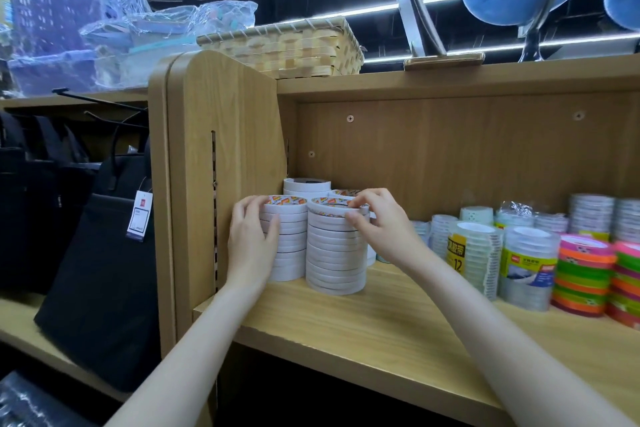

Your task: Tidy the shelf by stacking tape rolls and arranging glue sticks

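Observation:
Two tall stacks of thin white tape rolls stand at the left end of the wooden shelf (346,319). My left hand (251,239) wraps the side of the left stack (291,253), fingers on its upper rolls. My right hand (375,222) pinches the top roll of the front stack (336,253) between thumb and fingers. Behind them stand a shorter white stack (306,185) and another stack (344,192), mostly hidden. No glue sticks are visible.
To the right stand wrapped clear tape packs (474,253) (528,267), neon pink, green and orange rolls (583,277) and more tape stacks (590,213) at the back. The shelf's side panel (221,156) is close on the left. Black bags (100,253) hang beyond it.

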Demonstrator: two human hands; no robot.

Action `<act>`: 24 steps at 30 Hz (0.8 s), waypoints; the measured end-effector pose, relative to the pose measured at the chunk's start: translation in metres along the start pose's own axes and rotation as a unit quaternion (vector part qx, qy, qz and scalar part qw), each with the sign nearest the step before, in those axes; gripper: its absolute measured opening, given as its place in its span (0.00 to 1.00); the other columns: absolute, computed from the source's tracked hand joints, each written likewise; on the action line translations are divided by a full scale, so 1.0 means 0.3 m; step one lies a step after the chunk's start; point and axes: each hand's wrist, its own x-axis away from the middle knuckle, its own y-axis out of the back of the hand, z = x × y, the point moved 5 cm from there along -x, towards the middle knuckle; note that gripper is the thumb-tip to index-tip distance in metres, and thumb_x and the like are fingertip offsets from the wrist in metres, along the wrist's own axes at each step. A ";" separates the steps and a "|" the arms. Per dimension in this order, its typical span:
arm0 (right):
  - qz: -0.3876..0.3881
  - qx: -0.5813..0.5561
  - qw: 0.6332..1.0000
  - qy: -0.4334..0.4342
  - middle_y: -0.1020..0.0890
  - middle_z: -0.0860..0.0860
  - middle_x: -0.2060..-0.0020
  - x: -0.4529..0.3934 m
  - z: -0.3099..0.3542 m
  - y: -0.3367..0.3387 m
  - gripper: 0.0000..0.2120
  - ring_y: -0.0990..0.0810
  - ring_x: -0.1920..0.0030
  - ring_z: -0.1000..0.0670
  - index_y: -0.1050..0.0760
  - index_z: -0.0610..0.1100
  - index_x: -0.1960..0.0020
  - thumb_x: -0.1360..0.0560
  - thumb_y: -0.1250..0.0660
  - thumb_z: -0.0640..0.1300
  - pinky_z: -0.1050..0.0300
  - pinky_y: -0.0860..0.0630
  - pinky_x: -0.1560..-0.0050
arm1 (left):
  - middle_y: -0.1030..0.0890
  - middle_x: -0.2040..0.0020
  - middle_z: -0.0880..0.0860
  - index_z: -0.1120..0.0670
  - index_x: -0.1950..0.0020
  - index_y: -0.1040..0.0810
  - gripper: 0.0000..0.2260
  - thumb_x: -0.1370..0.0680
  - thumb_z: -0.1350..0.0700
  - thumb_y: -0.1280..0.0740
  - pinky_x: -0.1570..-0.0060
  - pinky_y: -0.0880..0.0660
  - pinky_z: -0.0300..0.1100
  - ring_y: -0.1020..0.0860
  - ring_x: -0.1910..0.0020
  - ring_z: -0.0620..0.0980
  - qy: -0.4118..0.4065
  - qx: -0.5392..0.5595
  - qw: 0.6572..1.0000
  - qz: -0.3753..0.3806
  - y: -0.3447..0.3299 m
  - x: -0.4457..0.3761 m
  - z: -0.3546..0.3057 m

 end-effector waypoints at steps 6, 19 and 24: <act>-0.029 -0.054 0.998 -0.022 0.29 0.48 0.43 0.023 -0.025 -0.020 0.10 0.30 0.44 0.55 0.27 0.44 0.46 0.25 0.33 0.46 0.56 0.32 0.37 | 0.35 0.32 0.56 0.52 0.26 0.39 0.28 0.24 0.62 0.34 0.41 0.37 0.39 0.31 0.36 0.53 0.050 0.021 0.998 0.016 -0.027 0.073 0.031; -0.040 -0.158 0.985 -0.056 0.26 0.50 0.45 0.042 -0.044 -0.017 0.10 0.25 0.41 0.51 0.25 0.44 0.45 0.25 0.33 0.45 0.62 0.28 0.43 | 0.42 0.25 0.53 0.55 0.25 0.43 0.27 0.22 0.65 0.40 0.29 0.48 0.40 0.44 0.26 0.49 -0.112 -0.049 0.992 0.024 -0.052 0.113 -0.076; -0.026 -0.191 0.979 -0.067 0.28 0.52 0.42 0.045 -0.053 -0.020 0.14 0.26 0.41 0.52 0.28 0.43 0.41 0.26 0.32 0.45 0.69 0.29 0.48 | 0.41 0.25 0.52 0.58 0.25 0.44 0.28 0.24 0.68 0.42 0.27 0.51 0.40 0.45 0.26 0.45 -0.155 -0.050 0.981 0.107 -0.130 0.139 -0.094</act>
